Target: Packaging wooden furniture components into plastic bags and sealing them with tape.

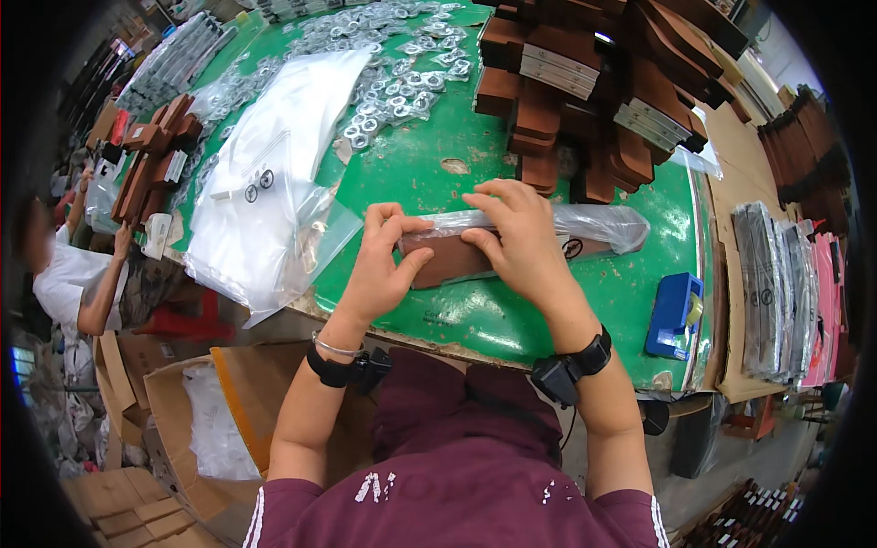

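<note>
A flat reddish-brown wooden piece (449,262) lies on the green table in front of me, inside a clear plastic bag (607,222) that runs past its right side in wrinkles. My left hand (385,260) grips the left end of the bagged piece, thumb at the front and fingers at the back. Over its middle, my right hand (523,239) has the thumb on the near side and bent fingers on the far side, gripping the plastic. The palm hides part of the piece.
Clear flat bags (274,155) lie at left, with many small packets of metal rings (393,96) behind. Stacked brown wooden pieces (566,100) rise at the back right. A blue tape dispenser (671,315) stands near the right edge. Another person (82,274) works at far left.
</note>
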{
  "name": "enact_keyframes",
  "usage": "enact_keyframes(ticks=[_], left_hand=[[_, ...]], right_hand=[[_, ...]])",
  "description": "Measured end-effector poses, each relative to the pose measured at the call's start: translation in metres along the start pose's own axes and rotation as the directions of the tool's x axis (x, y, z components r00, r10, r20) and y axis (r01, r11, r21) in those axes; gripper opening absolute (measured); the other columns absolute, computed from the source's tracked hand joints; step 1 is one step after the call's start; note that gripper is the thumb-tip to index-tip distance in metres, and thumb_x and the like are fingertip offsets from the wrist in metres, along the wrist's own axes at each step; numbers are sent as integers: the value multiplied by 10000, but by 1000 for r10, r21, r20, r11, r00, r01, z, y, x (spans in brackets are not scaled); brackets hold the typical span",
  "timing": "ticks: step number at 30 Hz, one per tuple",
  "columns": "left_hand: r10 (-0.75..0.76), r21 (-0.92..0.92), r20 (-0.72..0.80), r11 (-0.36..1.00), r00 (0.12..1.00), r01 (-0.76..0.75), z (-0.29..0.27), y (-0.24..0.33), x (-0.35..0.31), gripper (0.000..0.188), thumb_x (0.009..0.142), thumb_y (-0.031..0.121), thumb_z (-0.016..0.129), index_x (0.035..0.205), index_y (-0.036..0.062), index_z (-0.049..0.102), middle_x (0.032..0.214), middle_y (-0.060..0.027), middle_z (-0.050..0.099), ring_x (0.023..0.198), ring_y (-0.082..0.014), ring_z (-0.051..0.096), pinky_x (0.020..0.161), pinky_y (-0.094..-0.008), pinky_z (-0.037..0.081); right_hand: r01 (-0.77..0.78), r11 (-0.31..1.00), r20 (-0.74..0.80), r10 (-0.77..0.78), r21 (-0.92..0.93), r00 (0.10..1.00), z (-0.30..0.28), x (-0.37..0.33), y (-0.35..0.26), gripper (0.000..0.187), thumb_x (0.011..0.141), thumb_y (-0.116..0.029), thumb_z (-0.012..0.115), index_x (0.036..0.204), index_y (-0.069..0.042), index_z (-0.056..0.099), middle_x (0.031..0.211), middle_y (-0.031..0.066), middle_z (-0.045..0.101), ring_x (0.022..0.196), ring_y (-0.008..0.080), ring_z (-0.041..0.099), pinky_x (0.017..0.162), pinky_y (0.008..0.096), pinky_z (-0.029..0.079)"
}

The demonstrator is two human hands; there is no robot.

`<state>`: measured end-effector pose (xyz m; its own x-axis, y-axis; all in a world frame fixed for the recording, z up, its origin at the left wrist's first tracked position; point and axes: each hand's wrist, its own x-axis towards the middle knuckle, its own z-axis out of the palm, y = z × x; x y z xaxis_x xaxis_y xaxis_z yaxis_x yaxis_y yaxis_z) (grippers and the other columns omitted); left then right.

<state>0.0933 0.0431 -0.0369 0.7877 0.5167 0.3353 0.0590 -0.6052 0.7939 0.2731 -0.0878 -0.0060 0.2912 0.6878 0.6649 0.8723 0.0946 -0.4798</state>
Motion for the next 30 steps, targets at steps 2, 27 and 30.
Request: enact_keyframes(ticks=[2, 27, 30], left_hand=[[19, 12, -25, 1000, 1000, -18, 2, 1, -1, 325, 828, 75, 713, 1138, 48, 621, 1257, -109, 433, 1104, -223, 514, 869, -313, 491], [118, 9, -81, 993, 990, -118, 11, 11, -7, 243, 816, -48, 671, 1048, 21, 649, 1221, -135, 595, 1348, -390, 444, 905, -355, 548], [126, -8, -100, 992, 987, -128, 15, 16, -4, 258, 811, -54, 668, 1055, 22, 638, 1201, -140, 595, 1334, -390, 449, 910, -353, 536]], right_hand=[[51, 997, 41, -48, -52, 998, 2, 0, 1, 197, 813, -152, 717, 988, -66, 690, 983, 68, 647, 940, 285, 590, 837, 396, 437], [16, 988, -73, -28, -156, 997, -39, -27, 23, 274, 781, -129, 723, 1050, -110, 673, 1048, 34, 651, 1023, 260, 591, 884, 406, 423], [111, 987, 130, -96, -114, 987, -54, -37, 44, 232, 797, -105, 705, 1027, -130, 684, 1030, 32, 685, 990, 249, 627, 901, 391, 420]])
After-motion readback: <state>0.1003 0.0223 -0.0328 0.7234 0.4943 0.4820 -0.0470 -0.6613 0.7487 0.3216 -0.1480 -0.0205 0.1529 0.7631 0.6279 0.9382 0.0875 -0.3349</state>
